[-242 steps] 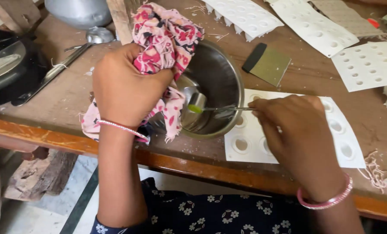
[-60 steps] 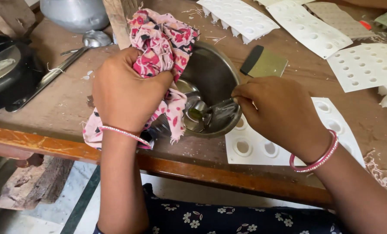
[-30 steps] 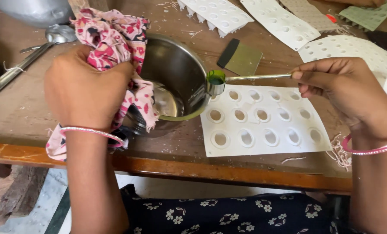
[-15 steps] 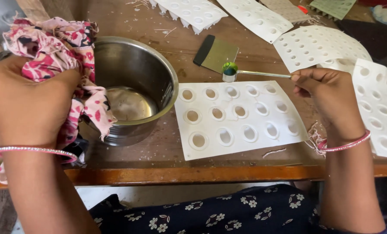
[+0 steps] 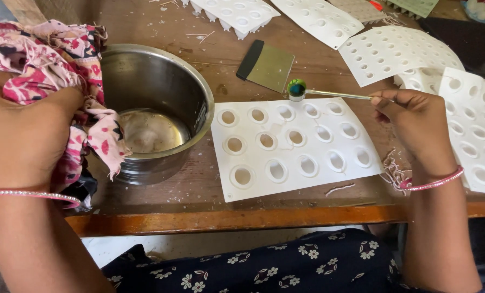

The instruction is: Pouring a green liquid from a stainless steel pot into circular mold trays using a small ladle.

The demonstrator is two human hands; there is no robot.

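My left hand (image 5: 22, 138) grips a pink floral cloth (image 5: 47, 81) pressed against the left rim of a steel pot (image 5: 155, 87) with pale liquid at its bottom. A small long-handled ladle (image 5: 298, 89) with a green cup is pinched in my right hand (image 5: 410, 116) and hovers over the top edge of a white mould sheet (image 5: 296, 146). The sheet has three rows of round cavities. It lies flat on the wooden table (image 5: 220, 209), just right of the pot.
A flat metal scraper (image 5: 267, 65) with a dark grip lies behind the mould sheet. More white mould sheets (image 5: 394, 51) cover the far and right side of the table. Loose threads lie by my right wrist. The table's front edge runs close to my body.
My right hand lifted the ladle out of the pot and carried it right, over the mould sheet's top edge. My left hand kept hold of the cloth at the pot.
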